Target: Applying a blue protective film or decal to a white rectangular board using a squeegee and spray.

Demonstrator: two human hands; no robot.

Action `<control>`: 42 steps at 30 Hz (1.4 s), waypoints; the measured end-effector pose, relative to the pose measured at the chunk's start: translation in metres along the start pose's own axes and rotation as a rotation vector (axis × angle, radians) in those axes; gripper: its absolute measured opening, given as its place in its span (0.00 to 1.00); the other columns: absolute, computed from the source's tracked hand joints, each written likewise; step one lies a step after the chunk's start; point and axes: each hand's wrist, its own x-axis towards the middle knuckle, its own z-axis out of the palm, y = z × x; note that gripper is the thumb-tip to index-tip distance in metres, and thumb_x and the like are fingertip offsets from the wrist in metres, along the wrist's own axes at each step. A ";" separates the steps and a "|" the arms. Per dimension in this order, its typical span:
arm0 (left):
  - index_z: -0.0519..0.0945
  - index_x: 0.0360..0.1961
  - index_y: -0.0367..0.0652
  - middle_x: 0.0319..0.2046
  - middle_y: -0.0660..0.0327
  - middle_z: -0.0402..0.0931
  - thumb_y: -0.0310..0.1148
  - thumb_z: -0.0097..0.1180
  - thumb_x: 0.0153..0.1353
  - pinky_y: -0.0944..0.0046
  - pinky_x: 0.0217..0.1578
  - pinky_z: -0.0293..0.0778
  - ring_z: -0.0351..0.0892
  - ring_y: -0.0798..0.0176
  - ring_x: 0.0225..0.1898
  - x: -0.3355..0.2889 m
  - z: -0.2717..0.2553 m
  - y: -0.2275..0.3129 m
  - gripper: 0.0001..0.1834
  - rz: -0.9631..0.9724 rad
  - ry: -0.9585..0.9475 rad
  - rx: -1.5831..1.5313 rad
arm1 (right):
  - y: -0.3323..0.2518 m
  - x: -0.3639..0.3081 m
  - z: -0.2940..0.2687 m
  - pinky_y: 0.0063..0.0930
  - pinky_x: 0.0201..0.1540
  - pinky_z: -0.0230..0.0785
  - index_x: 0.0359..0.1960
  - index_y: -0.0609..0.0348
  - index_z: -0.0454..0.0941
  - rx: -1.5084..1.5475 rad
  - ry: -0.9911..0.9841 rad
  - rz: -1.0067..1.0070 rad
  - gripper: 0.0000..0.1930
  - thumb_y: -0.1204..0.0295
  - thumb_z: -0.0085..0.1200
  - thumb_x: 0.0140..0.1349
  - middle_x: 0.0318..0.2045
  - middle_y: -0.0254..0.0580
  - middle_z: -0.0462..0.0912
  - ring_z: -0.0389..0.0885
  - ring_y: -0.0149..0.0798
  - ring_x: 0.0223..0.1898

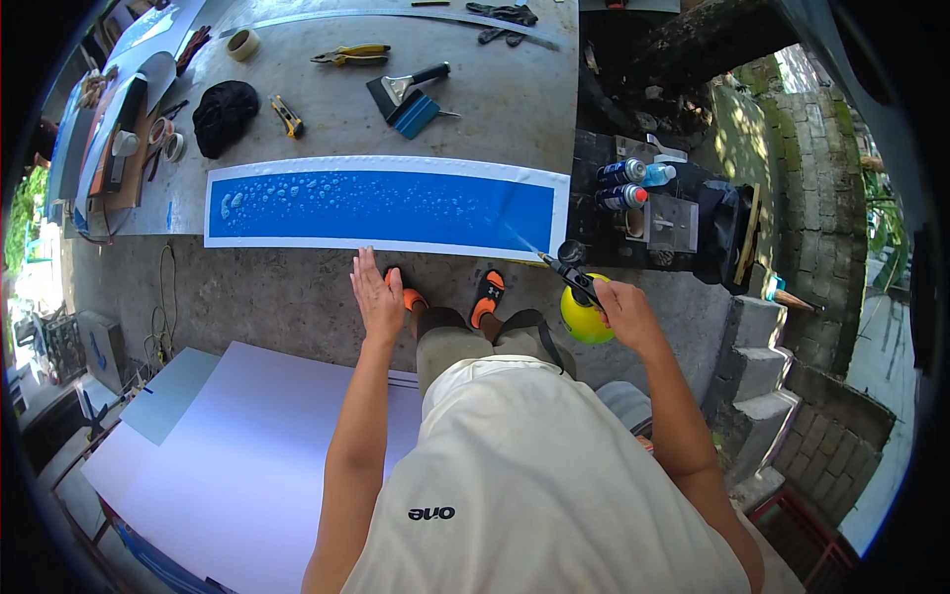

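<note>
A long blue panel with a white border [386,206] lies along the near edge of the metal table. Water drops cover much of its blue face, thickest toward the left. My right hand [621,312] grips a sprayer with a yellow-green round tank [586,315] and a black nozzle [566,269]. The nozzle points at the panel's right end, and a fine spray shows at its tip. My left hand [376,295] is held open just off the panel's near edge, fingers stretched out and holding nothing.
Beyond the panel lie a blue squeegee [416,114], a black-handled scraper [404,89], pliers [352,55], a box cutter [287,117], a black cloth [226,117] and a tape roll [242,44]. Spray cans [621,196] stand right. White sheets [267,426] lie behind me, left.
</note>
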 end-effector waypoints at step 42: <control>0.53 0.79 0.45 0.80 0.55 0.43 0.55 0.44 0.72 0.39 0.77 0.26 0.34 0.51 0.81 0.069 0.199 0.217 0.41 0.548 -0.278 0.287 | 0.244 0.124 0.040 0.27 0.41 0.69 0.46 0.63 0.80 0.650 0.589 -0.090 0.13 0.66 0.61 0.70 0.34 0.35 0.81 0.75 0.29 0.37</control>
